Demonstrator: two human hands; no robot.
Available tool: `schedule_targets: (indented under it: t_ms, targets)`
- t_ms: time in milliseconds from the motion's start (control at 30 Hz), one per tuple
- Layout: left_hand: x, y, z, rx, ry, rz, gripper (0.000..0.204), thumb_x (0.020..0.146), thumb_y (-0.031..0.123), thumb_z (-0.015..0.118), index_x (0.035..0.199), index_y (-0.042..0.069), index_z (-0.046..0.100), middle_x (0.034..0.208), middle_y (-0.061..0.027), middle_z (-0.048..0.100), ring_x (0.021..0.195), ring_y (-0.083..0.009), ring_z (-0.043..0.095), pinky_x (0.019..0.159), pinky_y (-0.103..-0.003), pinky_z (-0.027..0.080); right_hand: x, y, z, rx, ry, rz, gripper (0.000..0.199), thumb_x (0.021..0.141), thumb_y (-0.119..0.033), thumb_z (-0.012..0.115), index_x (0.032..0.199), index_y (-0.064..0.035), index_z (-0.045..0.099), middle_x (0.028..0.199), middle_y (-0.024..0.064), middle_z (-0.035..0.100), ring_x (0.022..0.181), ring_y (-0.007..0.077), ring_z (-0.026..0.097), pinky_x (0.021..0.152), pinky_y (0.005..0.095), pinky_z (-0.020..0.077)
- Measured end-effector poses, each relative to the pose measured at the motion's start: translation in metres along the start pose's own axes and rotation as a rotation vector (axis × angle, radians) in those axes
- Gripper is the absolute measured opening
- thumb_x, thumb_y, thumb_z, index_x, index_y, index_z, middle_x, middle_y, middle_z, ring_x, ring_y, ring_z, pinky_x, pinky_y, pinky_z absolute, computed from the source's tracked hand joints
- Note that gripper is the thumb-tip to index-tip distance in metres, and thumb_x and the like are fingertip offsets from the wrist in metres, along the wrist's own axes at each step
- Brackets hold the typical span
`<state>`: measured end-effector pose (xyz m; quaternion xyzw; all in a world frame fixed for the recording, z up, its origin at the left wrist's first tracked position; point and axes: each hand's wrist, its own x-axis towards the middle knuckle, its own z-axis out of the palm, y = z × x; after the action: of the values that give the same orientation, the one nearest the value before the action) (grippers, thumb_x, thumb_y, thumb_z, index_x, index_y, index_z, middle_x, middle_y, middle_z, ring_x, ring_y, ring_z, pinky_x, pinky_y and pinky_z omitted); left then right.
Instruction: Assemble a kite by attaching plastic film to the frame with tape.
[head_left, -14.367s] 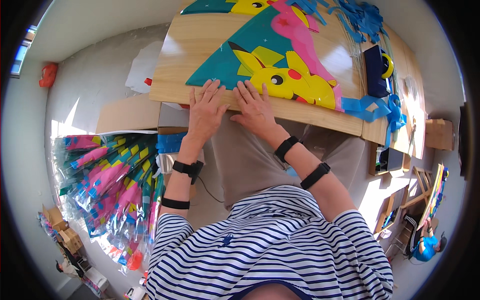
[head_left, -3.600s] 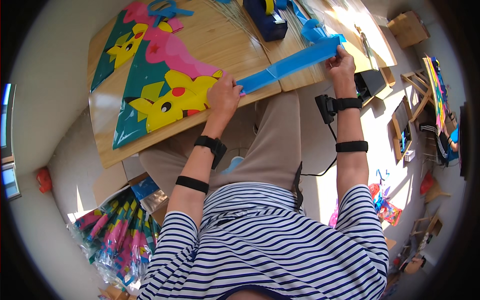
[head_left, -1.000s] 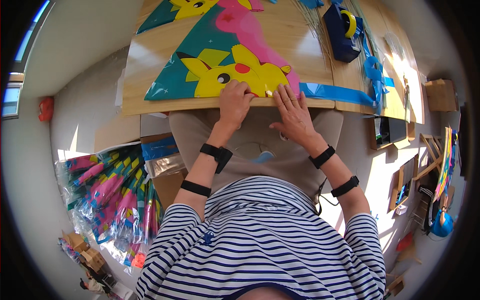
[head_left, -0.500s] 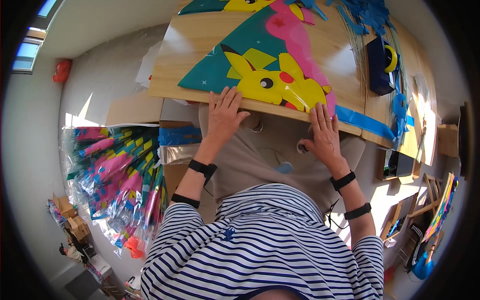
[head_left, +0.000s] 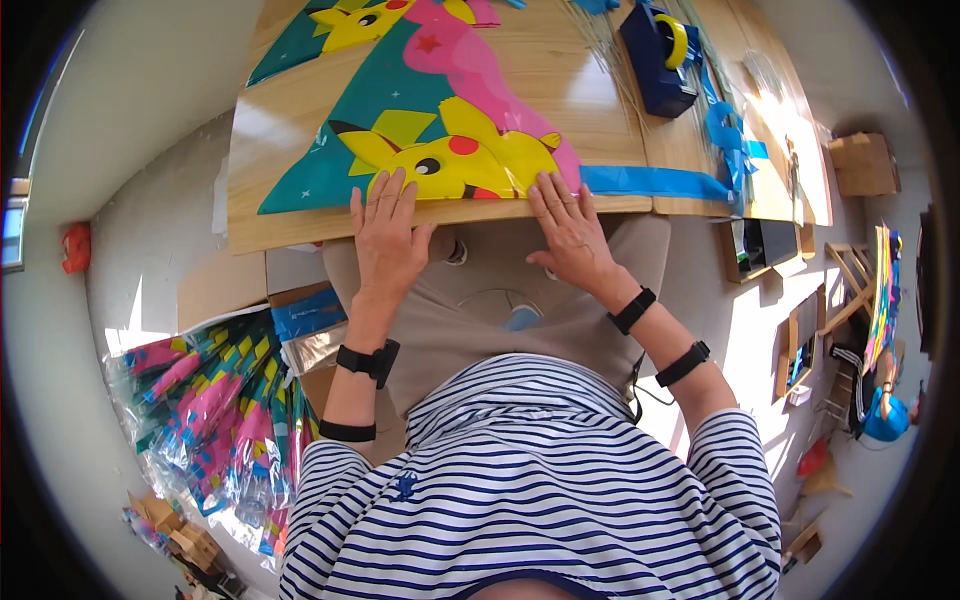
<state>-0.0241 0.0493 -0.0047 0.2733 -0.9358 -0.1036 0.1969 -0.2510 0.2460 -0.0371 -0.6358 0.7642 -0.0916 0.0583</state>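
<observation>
A triangular printed sheet (head_left: pixel 390 140), glossy green and pink with a yellow cartoon animal, lies flat along the near edge of the wooden table (head_left: pixel 480 209). My left hand (head_left: pixel 388 240) rests its outstretched fingers on the sheet's lower edge, below the animal's eye. Toward the sheet's right corner, my right hand (head_left: pixel 572 235) lies flat with fingers extended over the same edge. Both palms hang off the table's front, and neither hand grips anything. A strip of blue tape (head_left: pixel 650 181) runs along the table edge, starting beside the sheet's pink corner.
A second similar sheet (head_left: pixel 340 28) lies farther back. On the right are a dark blue tape dispenser (head_left: pixel 655 70) with a yellow roll, thin rods (head_left: pixel 605 55) and crumpled blue strips (head_left: pixel 728 135). Several plastic-wrapped colourful bundles (head_left: pixel 215 400) stand at my left, beside an open cardboard box (head_left: pixel 225 290).
The table and sheet have shifted left and slightly up in view. My left hand sits farther right along the sheet's edge, closer to my right hand. Both hands still lie flat.
</observation>
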Motion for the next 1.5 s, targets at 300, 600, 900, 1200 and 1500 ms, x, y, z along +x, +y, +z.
schedule_targets:
  t_ms: [300, 600, 900, 1200, 1500]
  targets:
    - [0.034, 0.091, 0.068, -0.421, -0.154, 0.206, 0.044, 0.084, 0.006, 0.071, 0.128, 0.000, 0.064, 0.130, -0.0162, 0.065, 0.120, -0.0369, 0.059, 0.105, -0.046, 0.045, -0.003, 0.006, 0.002, 0.023, 0.012, -0.009, 0.107, 0.070, -0.041, 0.088, 0.156, -0.0001, 0.038, 0.167, 0.0176, 0.028, 0.157, 0.0334, 0.023, 0.123, 0.0596, 0.0205]
    - [0.034, 0.097, 0.077, -0.231, -0.187, 0.154, 0.044, 0.085, 0.022, 0.076, 0.127, 0.011, 0.068, 0.125, -0.0084, 0.061, 0.121, -0.0295, 0.054, 0.102, -0.045, 0.039, -0.027, 0.053, -0.019, 0.158, 0.222, 0.202, 0.069, 0.082, -0.030, 0.081, 0.139, -0.0004, 0.056, 0.145, 0.0193, 0.054, 0.138, 0.0351, 0.048, 0.113, 0.0494, 0.0386]
    - [0.033, 0.101, 0.076, -0.223, -0.150, 0.158, 0.044, 0.082, 0.023, 0.079, 0.123, 0.008, 0.071, 0.123, -0.0110, 0.060, 0.119, -0.0317, 0.055, 0.100, -0.046, 0.041, -0.083, 0.186, -0.030, 0.943, 0.870, 1.320, 0.036, 0.082, -0.017, 0.085, 0.102, 0.0055, 0.065, 0.092, 0.0129, 0.069, 0.076, 0.0246, 0.071, 0.065, 0.0374, 0.0549]
    - [0.030, 0.098, 0.080, -0.212, -0.152, 0.169, 0.046, 0.083, 0.026, 0.078, 0.126, 0.010, 0.069, 0.127, -0.0094, 0.058, 0.124, -0.0303, 0.052, 0.104, -0.047, 0.038, -0.064, 0.248, -0.055, 1.369, 1.061, 1.474, 0.024, 0.078, -0.006, 0.087, 0.080, -0.0072, 0.062, 0.066, 0.0019, 0.058, 0.054, 0.0158, 0.060, 0.045, 0.0278, 0.0401]
    - [0.029, 0.100, 0.076, -0.227, -0.155, 0.155, 0.047, 0.080, 0.023, 0.080, 0.125, 0.010, 0.070, 0.128, -0.0102, 0.058, 0.125, -0.0306, 0.052, 0.104, -0.046, 0.038, -0.062, 0.243, -0.068, 1.449, 1.237, 1.404, 0.021, 0.078, -0.004, 0.085, 0.076, -0.0061, 0.064, 0.071, 0.0047, 0.064, 0.053, 0.0175, 0.060, 0.047, 0.0266, 0.0438]
